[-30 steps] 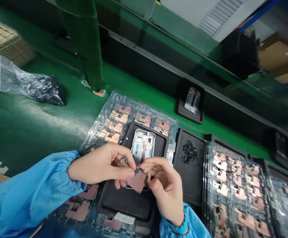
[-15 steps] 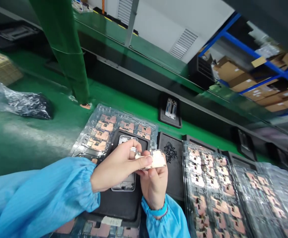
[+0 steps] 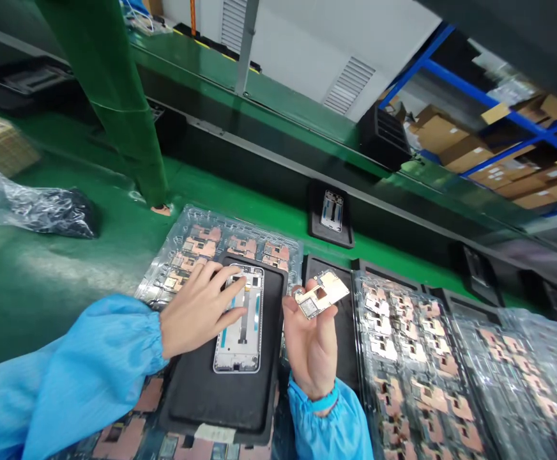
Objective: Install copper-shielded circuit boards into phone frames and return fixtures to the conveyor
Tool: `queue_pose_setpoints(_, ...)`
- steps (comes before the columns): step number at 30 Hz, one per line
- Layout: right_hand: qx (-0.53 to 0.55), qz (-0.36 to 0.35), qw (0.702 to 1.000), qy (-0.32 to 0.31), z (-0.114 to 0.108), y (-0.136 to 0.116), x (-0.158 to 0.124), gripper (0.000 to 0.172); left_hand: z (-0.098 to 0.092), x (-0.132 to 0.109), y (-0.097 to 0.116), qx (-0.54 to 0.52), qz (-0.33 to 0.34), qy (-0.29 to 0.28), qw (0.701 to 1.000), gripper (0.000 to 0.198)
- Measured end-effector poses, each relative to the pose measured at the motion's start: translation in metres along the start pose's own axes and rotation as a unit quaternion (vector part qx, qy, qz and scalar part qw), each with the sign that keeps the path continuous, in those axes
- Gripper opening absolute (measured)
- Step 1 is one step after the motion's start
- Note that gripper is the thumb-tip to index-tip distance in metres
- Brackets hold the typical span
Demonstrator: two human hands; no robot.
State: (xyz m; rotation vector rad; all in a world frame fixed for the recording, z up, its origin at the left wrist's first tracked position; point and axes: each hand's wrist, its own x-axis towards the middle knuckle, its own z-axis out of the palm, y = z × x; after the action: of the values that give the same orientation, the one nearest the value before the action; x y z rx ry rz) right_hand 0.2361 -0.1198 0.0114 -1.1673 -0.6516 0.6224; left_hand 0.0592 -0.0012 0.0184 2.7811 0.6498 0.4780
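Hands apart: left hand [image 3: 197, 313] steadying phone frame [image 3: 243, 348] on black mat [image 3: 202, 409]; right hand [image 3: 312, 345] pinching copper-shielded circuit board [image 3: 321, 294], held clear.

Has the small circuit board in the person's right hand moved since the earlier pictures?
Yes: the circuit board, in the right hand, has moved rightward, from over the black mat to beyond its right edge.

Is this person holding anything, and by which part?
The right hand holds a copper-coloured phone circuit board by its lower edge, between thumb and fingers; the left hand only rests on a phone frame.
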Motion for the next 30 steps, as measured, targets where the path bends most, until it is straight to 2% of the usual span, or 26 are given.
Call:
queue_pose_setpoints(8, -0.058, -0.028, 0.998, -0.026, 0.005, -0.004, 0.011, 0.037, -0.003, -0.002, -0.002, -0.066, 0.004, 0.006, 0.998, 0.035)
queue_pose_setpoints(11, -0.058, -0.066, 0.995, -0.049, 0.007, -0.017, 0.019, 0.03, -0.009, -0.013, 0.0, -0.115, 0.061, 0.011, 0.991, 0.041)
queue_pose_setpoints(13, -0.112, -0.126, 0.982, -0.088, 0.01, -0.028, 0.027, 0.026, -0.014, -0.022, 0.002, -0.14, 0.127, 0.016, 0.982, 0.044)
queue_pose_setpoints(15, -0.228, -0.195, 0.94, -0.162, 0.017, -0.037, 0.036, 0.027, -0.015, -0.031, 0.003, -0.127, 0.194, 0.034, 0.972, 0.045)
queue_pose_setpoints(17, -0.352, -0.245, 0.866, -0.258, 0.025, -0.039, 0.046, 0.033, -0.014, -0.036, 0.005, -0.087, 0.234, 0.064, 0.966, 0.048)
queue_pose_setpoints(19, -0.441, -0.265, 0.791, -0.33, 0.031, -0.035, 0.053, 0.035, -0.011, -0.039, 0.006, -0.061, 0.244, 0.085, 0.964, 0.049)
queue_pose_setpoints(20, -0.472, -0.269, 0.763, -0.351, 0.033, -0.031, 0.055, 0.034, -0.01, -0.04, 0.006, -0.06, 0.245, 0.091, 0.963, 0.048)
queue_pose_setpoints(22, -0.515, -0.271, 0.725, -0.368, 0.035, -0.023, 0.057, 0.031, -0.007, -0.041, 0.007, -0.064, 0.236, 0.098, 0.965, 0.046)
queue_pose_setpoints(25, -0.539, -0.259, 0.703, -0.385, 0.034, -0.014, 0.056, 0.03, -0.005, -0.041, 0.008, -0.063, 0.221, 0.108, 0.967, 0.045)
queue_pose_setpoints(30, -0.536, -0.226, 0.705, -0.407, 0.032, -0.011, 0.054, 0.026, -0.004, -0.043, 0.007, -0.075, 0.216, 0.088, 0.969, 0.05)
